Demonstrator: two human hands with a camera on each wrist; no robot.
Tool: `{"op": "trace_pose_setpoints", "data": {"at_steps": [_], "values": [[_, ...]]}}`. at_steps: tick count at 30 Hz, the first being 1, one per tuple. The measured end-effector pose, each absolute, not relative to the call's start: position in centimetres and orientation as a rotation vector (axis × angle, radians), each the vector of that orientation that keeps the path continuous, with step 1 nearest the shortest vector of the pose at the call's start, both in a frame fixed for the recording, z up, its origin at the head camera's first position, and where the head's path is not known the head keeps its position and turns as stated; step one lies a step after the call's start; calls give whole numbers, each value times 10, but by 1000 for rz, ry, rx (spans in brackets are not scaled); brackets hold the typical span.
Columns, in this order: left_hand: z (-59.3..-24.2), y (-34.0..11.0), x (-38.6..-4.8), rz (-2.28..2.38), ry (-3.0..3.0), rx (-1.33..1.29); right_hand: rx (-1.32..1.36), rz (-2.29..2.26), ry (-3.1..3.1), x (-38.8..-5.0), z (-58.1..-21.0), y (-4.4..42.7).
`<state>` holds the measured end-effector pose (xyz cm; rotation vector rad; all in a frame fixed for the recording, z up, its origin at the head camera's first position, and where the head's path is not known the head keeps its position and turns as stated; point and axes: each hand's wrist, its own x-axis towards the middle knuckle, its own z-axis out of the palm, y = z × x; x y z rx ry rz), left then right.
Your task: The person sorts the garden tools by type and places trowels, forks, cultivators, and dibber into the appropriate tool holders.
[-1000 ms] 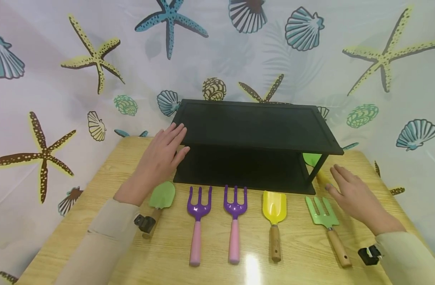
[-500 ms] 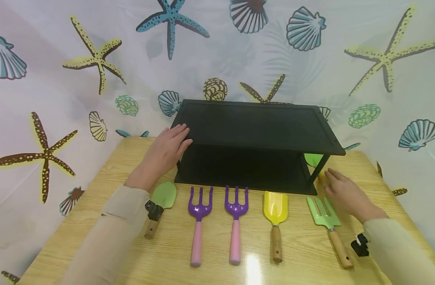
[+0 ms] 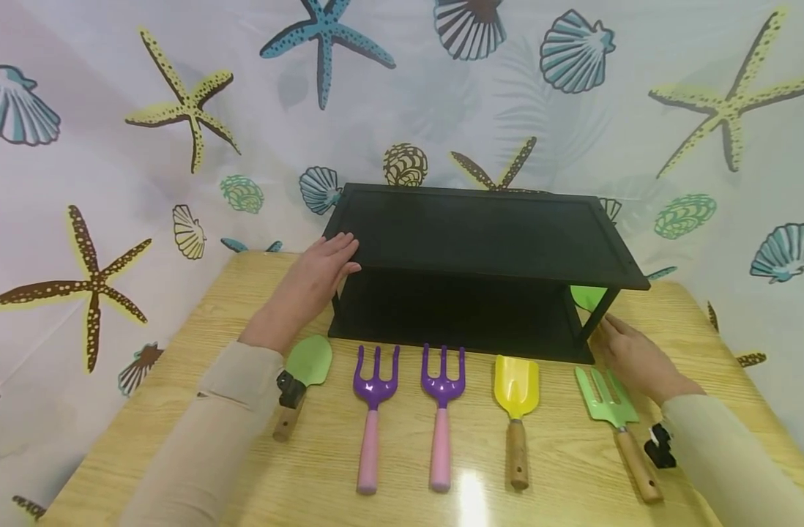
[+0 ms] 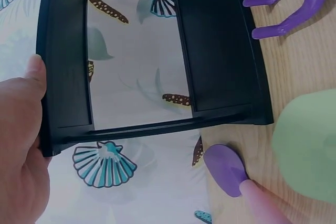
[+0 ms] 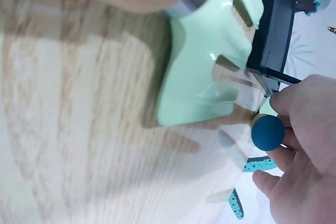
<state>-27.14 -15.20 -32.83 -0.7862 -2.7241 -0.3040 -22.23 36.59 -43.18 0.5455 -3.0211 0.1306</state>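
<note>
My left hand [image 3: 310,282] rests on the left end of the black shelf [image 3: 488,234], fingers lying over its top board. In the left wrist view, the left thumb [image 4: 35,72] touches the board's edge. Beside the shelf's right post, my right hand [image 3: 639,360] grips a garden tool whose green head [image 3: 588,296] shows behind the post. The right wrist view shows its handle's round blue end [image 5: 268,133] between thumb and fingers; the head's shape is mostly hidden. A light green hand fork [image 3: 606,399] lies just in front of the right hand.
Along the shelf's front lie a green trowel [image 3: 310,359], two purple hand forks [image 3: 376,388] with pink handles, and a yellow shovel [image 3: 517,384]. A purple trowel [image 4: 226,169] lies by the shelf's left end. Patterned cloth [image 3: 474,95] surrounds the wooden table [image 3: 244,293].
My left hand has come down onto the shelf's top board. My right hand has moved left, from beside the green-headed tool to its handle, which it now grips.
</note>
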Motion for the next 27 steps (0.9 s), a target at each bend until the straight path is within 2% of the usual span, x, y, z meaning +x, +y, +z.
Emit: {"op": "trace_pose_setpoints", "data": {"at_steps": [5, 16, 27], "values": [[-331, -148, -272, -330, -2704, -780, 627, 87, -2854, -223, -441, 369], [-330, -145, -271, -319, -2726, -751, 547, 337, -2914, -228, -449, 373], [-332, -150, -271, -318, -2707, -760, 499, 315, -2959, -230, -446, 367]]}}
